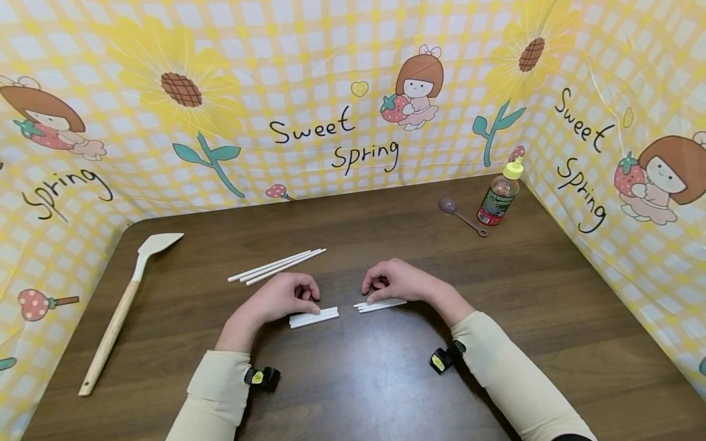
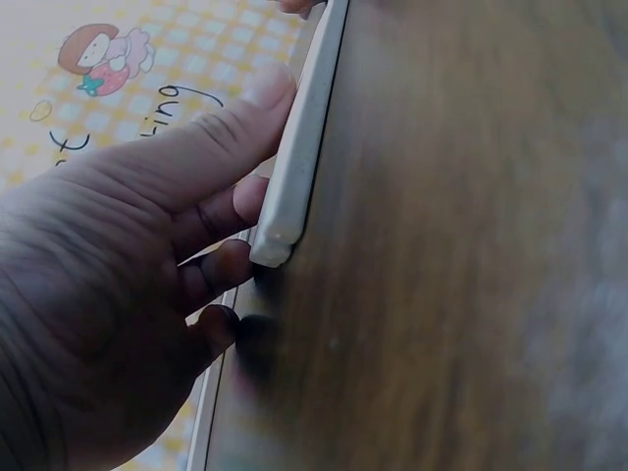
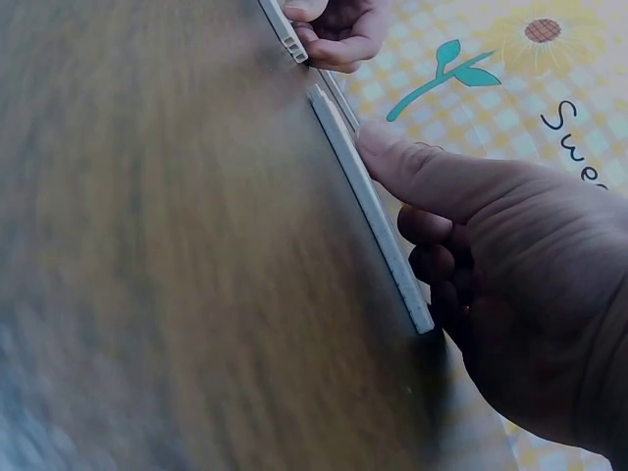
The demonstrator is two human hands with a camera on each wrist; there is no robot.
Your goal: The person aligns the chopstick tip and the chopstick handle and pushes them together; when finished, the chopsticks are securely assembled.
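Observation:
My left hand (image 1: pixel 284 297) grips a short bundle of white sticks (image 1: pixel 314 318) low over the brown table, thumb on the near side and fingers bent behind. In the right wrist view the ends of this left bundle (image 3: pixel 294 47) look hollow. Facing it across a small gap is a second bundle of thin white sticks (image 1: pixel 382 305), held by my right hand (image 1: pixel 402 282). The right bundle (image 3: pixel 378 216) has narrower, uneven tips pointing at the left bundle. Behind the left hand lie several longer white sticks (image 1: pixel 278 265), touched by neither hand.
A white spatula with a wooden handle (image 1: pixel 135 285) lies along the left side. At the back right are a pinkish spoon (image 1: pixel 463 215) and a bottle with a yellow cap (image 1: pixel 499 196). A yellow checked cloth (image 1: pixel 309 73) hangs around the table (image 1: pixel 364 380).

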